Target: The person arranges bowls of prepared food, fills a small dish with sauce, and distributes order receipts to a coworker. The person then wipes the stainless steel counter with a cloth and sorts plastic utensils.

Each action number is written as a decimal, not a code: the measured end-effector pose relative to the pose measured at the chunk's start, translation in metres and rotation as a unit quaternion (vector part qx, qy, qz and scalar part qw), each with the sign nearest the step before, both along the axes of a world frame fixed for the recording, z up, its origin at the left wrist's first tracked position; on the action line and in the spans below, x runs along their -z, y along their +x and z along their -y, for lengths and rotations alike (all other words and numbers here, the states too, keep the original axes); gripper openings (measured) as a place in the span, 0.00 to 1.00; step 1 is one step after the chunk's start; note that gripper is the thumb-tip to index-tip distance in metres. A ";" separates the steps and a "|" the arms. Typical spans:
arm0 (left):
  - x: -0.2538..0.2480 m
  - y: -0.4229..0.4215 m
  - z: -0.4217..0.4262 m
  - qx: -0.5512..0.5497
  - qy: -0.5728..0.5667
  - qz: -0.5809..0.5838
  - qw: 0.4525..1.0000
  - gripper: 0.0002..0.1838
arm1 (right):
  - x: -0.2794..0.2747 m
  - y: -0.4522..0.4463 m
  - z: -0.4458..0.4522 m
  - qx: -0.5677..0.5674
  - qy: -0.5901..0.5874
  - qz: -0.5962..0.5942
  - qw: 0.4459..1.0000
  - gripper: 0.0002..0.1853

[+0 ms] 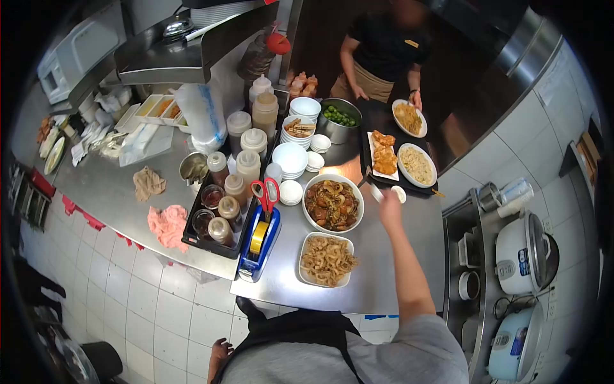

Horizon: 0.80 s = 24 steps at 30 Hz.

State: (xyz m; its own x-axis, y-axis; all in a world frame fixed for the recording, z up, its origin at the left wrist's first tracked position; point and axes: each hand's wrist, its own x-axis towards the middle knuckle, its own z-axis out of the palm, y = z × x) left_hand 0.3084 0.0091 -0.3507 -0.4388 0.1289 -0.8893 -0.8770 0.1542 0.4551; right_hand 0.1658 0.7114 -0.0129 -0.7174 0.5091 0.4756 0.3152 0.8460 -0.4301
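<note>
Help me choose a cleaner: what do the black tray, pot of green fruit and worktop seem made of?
Tray: probably plastic, matte, by its dull black surface. Pot: silvery, shiny metal, perhaps stainless steel. Worktop: smooth metal, by its blurred reflections.

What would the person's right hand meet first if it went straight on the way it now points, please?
Most likely the near edge of the black tray, with the fried pieces further along that line. Depth is unclear here, so the right hand might pass above both.
</note>
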 end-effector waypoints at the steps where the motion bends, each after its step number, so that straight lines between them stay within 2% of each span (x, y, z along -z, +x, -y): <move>1: -0.015 -0.001 -0.014 0.009 -0.003 -0.012 1.000 0.28 | 0.018 0.034 -0.021 0.063 0.007 0.048 0.997 0.05; 4: -0.094 -0.010 -0.065 0.128 -0.038 -0.061 0.989 0.26 | 0.059 0.133 -0.045 0.072 0.046 0.060 0.995 0.02; 9: -0.106 0.011 -0.093 0.175 -0.087 -0.085 0.977 0.23 | 0.072 0.189 -0.036 0.073 -0.021 0.126 0.989 0.02; 10: -0.107 0.012 -0.096 0.185 -0.093 -0.090 0.974 0.23 | 0.068 0.187 -0.037 0.094 -0.041 0.183 0.978 0.10; 11: -0.107 0.013 -0.100 0.193 -0.098 -0.097 0.971 0.23 | 0.067 0.181 -0.036 0.108 0.032 0.172 0.979 0.14; 12: -0.073 0.021 -0.085 0.253 -0.068 -0.166 0.951 0.23 | 0.051 0.172 -0.023 0.121 0.104 0.160 0.974 0.18; 13: -0.063 0.024 -0.080 0.302 -0.040 -0.238 0.922 0.22 | 0.042 0.162 -0.015 0.136 0.175 0.149 0.964 0.22; 15: -0.057 0.033 -0.079 0.291 -0.065 -0.246 0.922 0.22 | 0.032 0.127 -0.017 -0.034 0.189 0.078 0.978 0.33; 17: -0.050 0.042 -0.077 0.237 -0.055 -0.226 0.943 0.22 | 0.009 0.082 0.002 -0.171 0.051 0.138 0.974 0.38; 19: -0.078 0.045 -0.095 0.080 -0.084 -0.112 0.987 0.22 | -0.042 0.049 0.048 -0.225 -0.101 0.267 0.932 0.42; 20: -0.080 0.052 -0.092 0.141 -0.079 -0.161 0.974 0.22 | -0.055 0.044 0.063 -0.243 -0.094 0.282 0.923 0.43; 23: -0.110 0.072 -0.101 0.044 -0.098 -0.113 0.988 0.22 | -0.066 0.037 0.081 -0.288 -0.079 0.298 0.907 0.47; 24: -0.135 0.078 -0.107 0.082 -0.130 -0.129 0.980 0.21 | -0.063 0.036 0.077 -0.296 -0.078 0.282 0.909 0.48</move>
State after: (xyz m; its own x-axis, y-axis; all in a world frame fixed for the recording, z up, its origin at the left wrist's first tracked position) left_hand 0.3867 0.1156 -0.2160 -0.6463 0.0002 -0.7631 -0.6914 0.4229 0.5857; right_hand 0.2013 0.6344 0.0499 -0.9951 -0.0166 -0.0978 0.0315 0.8821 -0.4700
